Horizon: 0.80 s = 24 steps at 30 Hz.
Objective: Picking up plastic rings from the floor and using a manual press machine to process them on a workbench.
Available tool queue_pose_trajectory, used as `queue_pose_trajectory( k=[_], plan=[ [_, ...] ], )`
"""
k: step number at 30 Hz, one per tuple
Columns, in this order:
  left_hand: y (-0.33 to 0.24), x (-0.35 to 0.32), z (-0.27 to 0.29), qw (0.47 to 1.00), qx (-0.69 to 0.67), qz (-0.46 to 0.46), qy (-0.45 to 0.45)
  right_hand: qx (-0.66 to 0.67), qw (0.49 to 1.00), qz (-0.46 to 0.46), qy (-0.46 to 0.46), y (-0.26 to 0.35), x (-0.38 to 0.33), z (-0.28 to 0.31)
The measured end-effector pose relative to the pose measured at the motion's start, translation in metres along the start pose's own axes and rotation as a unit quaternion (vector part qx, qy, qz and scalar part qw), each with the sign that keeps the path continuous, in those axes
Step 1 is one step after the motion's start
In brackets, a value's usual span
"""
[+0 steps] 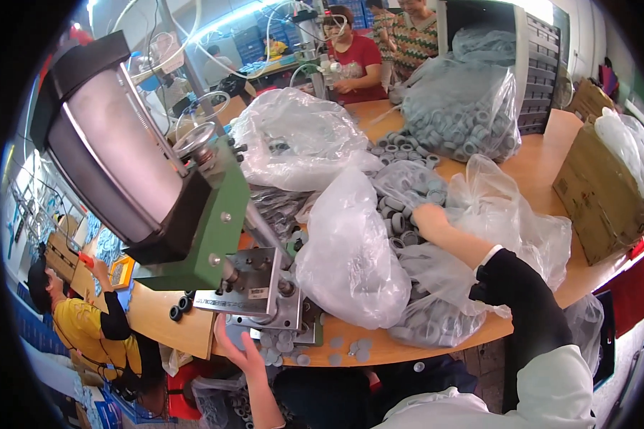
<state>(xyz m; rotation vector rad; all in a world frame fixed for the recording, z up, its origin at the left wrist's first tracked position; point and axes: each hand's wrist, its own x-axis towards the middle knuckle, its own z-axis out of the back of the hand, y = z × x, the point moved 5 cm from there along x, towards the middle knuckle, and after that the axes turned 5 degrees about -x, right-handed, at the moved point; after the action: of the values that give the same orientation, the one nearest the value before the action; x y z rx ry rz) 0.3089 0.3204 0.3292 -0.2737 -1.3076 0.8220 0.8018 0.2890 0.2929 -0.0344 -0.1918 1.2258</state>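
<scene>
My right hand reaches into an open clear plastic bag of small grey rings; its fingers are buried among the rings, so its grip is hidden. My left hand rests open at the table's near edge, just under the metal base plate of a green press machine. Several flat grey discs lie loose beside it. Another knotted clear bag stands between my two hands.
More bags of grey rings and a crumpled bag fill the wooden table. A cardboard box stands at the right. People work at the far side, and another person sits at lower left.
</scene>
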Motion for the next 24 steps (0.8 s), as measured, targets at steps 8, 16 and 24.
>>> queue_pose_trajectory(
  k=[8, 16, 24],
  plan=[
    [-0.01, 0.051, -0.058, 0.97, -0.185, 0.154, -0.036, 0.225, 0.955, 0.062, -0.181, 0.01, -0.038, 0.063],
    [-0.033, 0.032, -0.042, 0.996, 0.004, 0.08, -0.031, 0.494, 0.852, 0.172, -0.013, 0.146, -0.132, 0.16],
    [0.024, -0.087, 0.074, 0.932, 0.078, 0.268, -0.229, 0.58, 0.777, 0.213, -0.117, 0.269, -0.11, 0.143]
  ],
)
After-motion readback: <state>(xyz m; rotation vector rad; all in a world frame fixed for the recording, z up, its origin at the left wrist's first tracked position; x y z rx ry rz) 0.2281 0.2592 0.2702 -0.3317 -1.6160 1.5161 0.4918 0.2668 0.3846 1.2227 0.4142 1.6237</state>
